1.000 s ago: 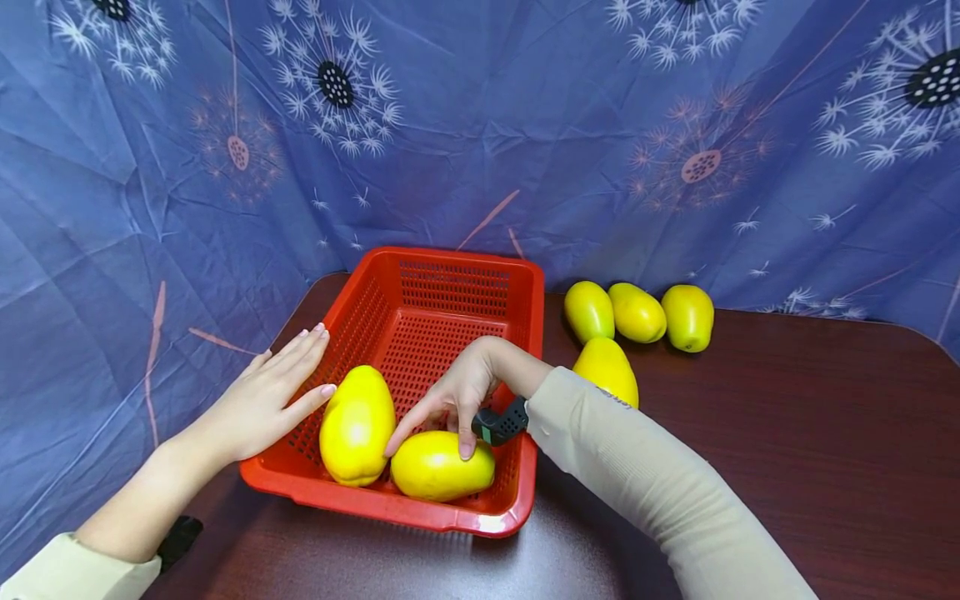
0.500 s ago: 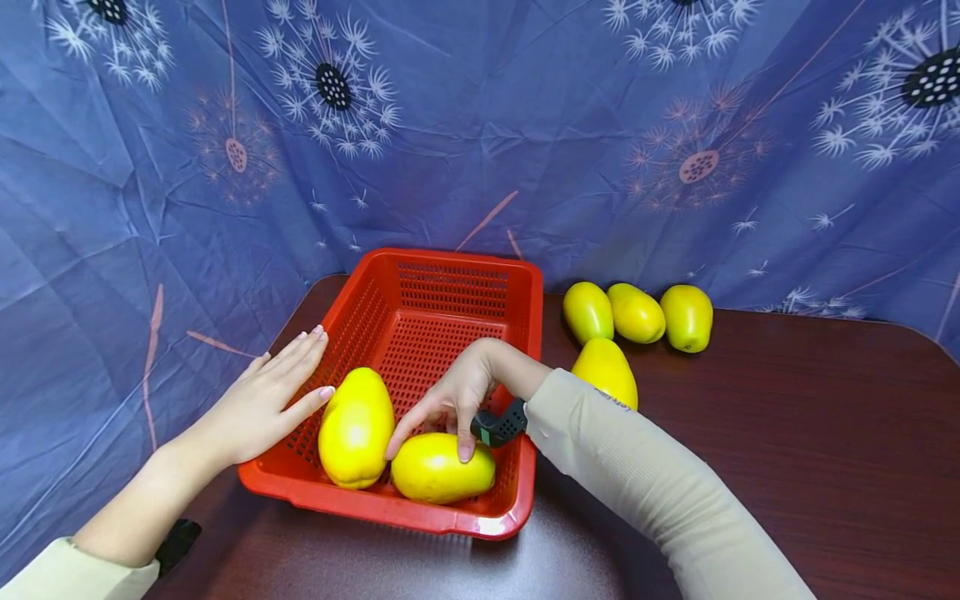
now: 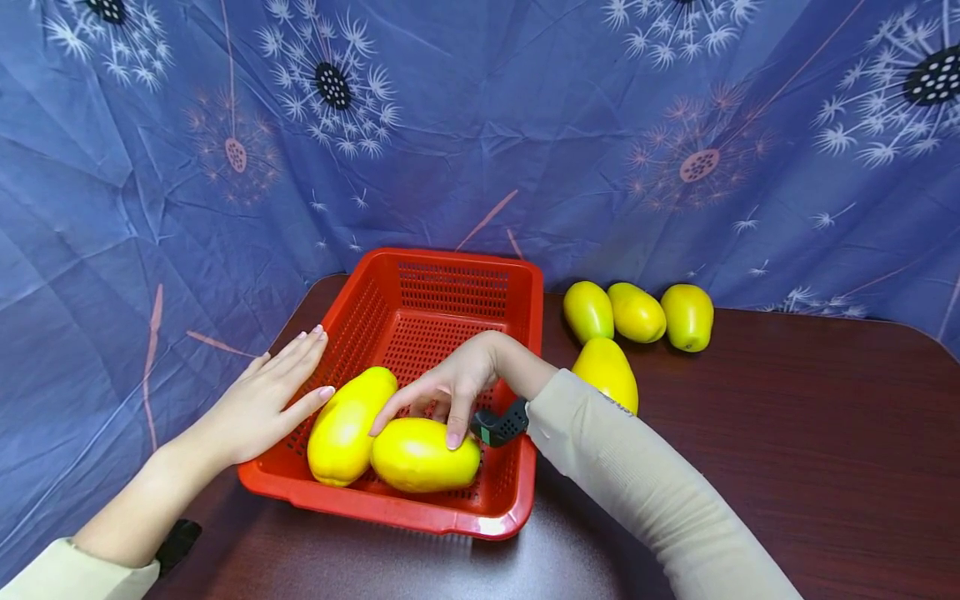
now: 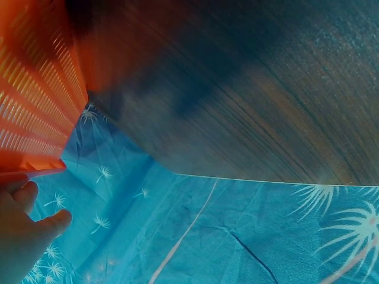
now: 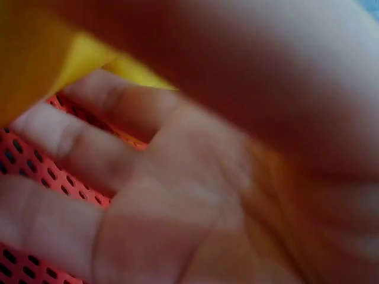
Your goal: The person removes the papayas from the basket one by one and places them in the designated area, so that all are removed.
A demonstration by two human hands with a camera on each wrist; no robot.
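Observation:
In the head view a red perforated basket (image 3: pixel 480 523) holds two large yellow fruits near its front wall. My right hand (image 3: pixel 457 383) grips the right one (image 3: pixel 423 457) from above, thumb on its top and fingers at its far side. The other fruit (image 3: pixel 348 429) leans tilted against it on the left. My left hand (image 3: pixel 266 404) rests with straight fingers on the basket's left rim, its thumb near the left fruit. Yellow fruit (image 5: pixel 29 59) and the palm (image 5: pixel 177 171) fill much of the right wrist view.
Right of the basket, three smaller yellow-green fruits (image 3: pixel 588 312) (image 3: pixel 637 313) (image 3: pixel 687 318) lie near the table's back edge. A larger yellow one (image 3: pixel 606 372) sits in front, partly behind the right sleeve. A blue patterned cloth (image 3: pixel 480 125) hangs behind the brown table (image 3: pixel 810 417).
The right hand has shifted the gripped fruit slightly left and away from the front wall. The left fruit has tilted, its top to the right. The left hand stays where it was.

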